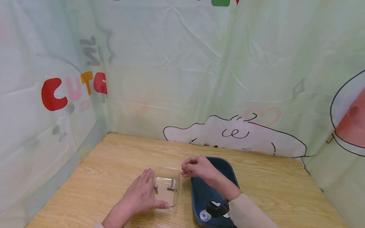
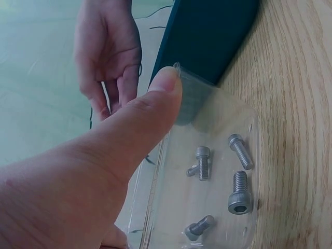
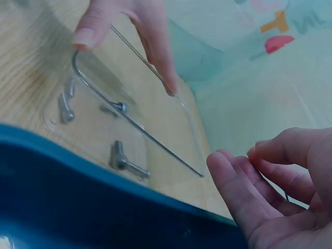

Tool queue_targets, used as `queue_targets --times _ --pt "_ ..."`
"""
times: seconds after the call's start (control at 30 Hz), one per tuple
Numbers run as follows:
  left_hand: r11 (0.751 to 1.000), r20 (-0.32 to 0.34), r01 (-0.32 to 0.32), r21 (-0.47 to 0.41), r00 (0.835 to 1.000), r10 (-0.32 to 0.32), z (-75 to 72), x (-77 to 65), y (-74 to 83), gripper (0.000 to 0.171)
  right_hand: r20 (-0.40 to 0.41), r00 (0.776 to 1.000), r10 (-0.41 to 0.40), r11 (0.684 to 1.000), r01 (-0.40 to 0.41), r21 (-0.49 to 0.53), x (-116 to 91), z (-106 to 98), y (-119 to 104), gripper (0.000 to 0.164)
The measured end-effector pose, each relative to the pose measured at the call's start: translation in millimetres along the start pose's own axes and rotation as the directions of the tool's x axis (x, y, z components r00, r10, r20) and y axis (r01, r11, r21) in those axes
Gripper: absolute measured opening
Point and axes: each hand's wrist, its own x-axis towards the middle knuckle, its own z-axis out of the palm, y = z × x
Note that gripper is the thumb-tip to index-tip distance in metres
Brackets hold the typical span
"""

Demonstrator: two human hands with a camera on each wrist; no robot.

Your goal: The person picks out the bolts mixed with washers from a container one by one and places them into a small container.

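A clear plastic box (image 1: 163, 206) sits on the wooden table, with several silver socket-head screws (image 2: 239, 201) lying on its floor. My left hand (image 1: 141, 191) holds the box from the left. Its thumb rests on the near rim, and its long fingers lie along the left side toward the far corner. Between the box and a dark blue bin (image 1: 193, 193), my right hand (image 1: 201, 169) hovers above the bin's far left edge. Its fingers are loosely bent, the thumb close to the fingertips, and no object shows between them in the right wrist view.
Inside the bin, near its front, lie a white ring-shaped piece (image 1: 204, 216) and other white pieces, partly covered by the black wrist device (image 1: 217, 209). A printed curtain (image 1: 171, 79) hangs behind and beside the wooden table (image 1: 114, 158).
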Motion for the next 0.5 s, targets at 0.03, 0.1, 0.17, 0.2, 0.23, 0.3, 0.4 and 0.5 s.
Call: queue_targets --times 0.03,0.1,0.17,0.2,0.23,0.3,0.4,0.5 --pt "1.0 0.0 -0.001 0.0 1.0 0.001 -0.3 0.3 0.2 0.133 -0.008 1.0 -0.001 1.0 0.001 0.002 -0.6 -2.4 0.1 0.028" --pt "1.0 0.001 0.001 -0.005 1.0 -0.001 0.0 -0.2 0.1 0.132 -0.023 1.0 0.002 1.0 -0.002 0.005 -1.9 -6.3 1.1 0.029" --pt "1.0 -0.002 0.0 -0.009 1.0 0.0 0.4 -0.4 0.2 0.132 -0.033 0.999 -0.001 1.0 0.001 0.007 -3.4 -9.9 2.1 0.029" --pt "1.0 -0.005 -0.002 -0.009 1.0 0.002 0.6 -0.4 0.2 0.131 -0.038 0.999 -0.003 1.0 0.003 0.009 -3.9 -11.7 2.9 0.029" --pt "1.0 -0.008 -0.005 -0.006 1.0 0.005 0.7 -0.5 0.0 0.131 -0.043 0.999 -0.005 1.0 0.005 0.008 -4.5 -13.5 3.6 0.028" --pt "1.0 -0.013 -0.01 0.0 1.0 0.01 0.7 -0.4 -0.4 0.131 -0.052 0.999 -0.007 1.0 0.008 0.012 -5.5 -16.9 4.8 0.026" --pt "1.0 -0.016 -0.015 0.006 1.0 0.015 1.1 -0.2 -1.1 0.131 -0.07 0.997 -0.009 1.0 0.01 0.009 -6.6 -21.9 6.5 0.024" --pt "1.0 -0.015 -0.017 0.004 1.0 0.017 1.7 0.0 -1.4 0.131 -0.094 0.996 -0.004 1.0 0.004 0.002 -7.7 -26.6 8.4 0.024"
